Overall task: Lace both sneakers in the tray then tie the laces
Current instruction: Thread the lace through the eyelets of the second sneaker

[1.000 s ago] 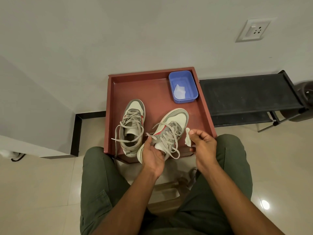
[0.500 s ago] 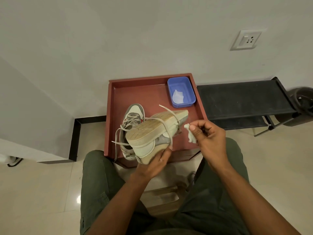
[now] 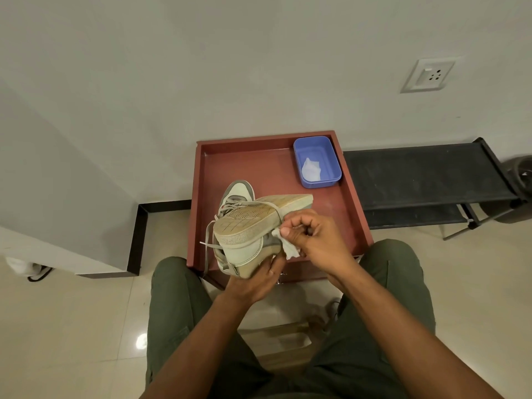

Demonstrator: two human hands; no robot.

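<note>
My left hand [image 3: 253, 279] grips the heel of a grey-and-cream sneaker [image 3: 253, 226], tipped on its side above the red tray [image 3: 201, 197] so its tan sole faces up. A lace drapes across the sole. My right hand [image 3: 313, 240] pinches a small white wipe [image 3: 288, 247] against the sneaker's side near the heel. The second sneaker [image 3: 237, 192] stands upright in the tray behind the first, mostly hidden, with its laces hanging loose to the left.
A blue plastic tub [image 3: 325, 148] holding a white wipe sits in the tray's far right corner. A black low rack [image 3: 426, 174] stands to the right against the wall. My knees flank the tray's near edge. A wall socket [image 3: 429, 74] is up right.
My left hand lifted the right-hand sneaker off the tray and turned it sole-up. My right hand moved left, bringing the wipe onto the sneaker's side.
</note>
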